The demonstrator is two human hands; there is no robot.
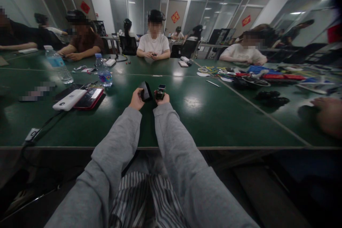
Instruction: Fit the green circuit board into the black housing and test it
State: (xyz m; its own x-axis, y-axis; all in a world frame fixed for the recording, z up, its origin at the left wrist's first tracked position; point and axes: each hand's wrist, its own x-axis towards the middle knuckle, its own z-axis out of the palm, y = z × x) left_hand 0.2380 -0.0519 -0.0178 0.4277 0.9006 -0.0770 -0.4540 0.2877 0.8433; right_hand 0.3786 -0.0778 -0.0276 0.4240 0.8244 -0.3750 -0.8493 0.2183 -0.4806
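My left hand [136,99] is closed around a flat black box-like piece [146,92], which tilts toward the middle. Its exact kind is too dark to make out. A hand's width to the right, my right hand [165,99] grips a small dark electronic device [160,93] with a little raised screen at its top. The two pieces are apart, both held just above the green table [181,124]. Fingers of both hands are partly hidden behind what they hold.
Left of my hands lie a white power bank [70,99] and a red-edged dark device [89,98], with two plastic bottles [103,73] behind. Tangled cables and bags [256,73] cover the right side. Several people sit around; a hand [330,112] rests at the right edge.
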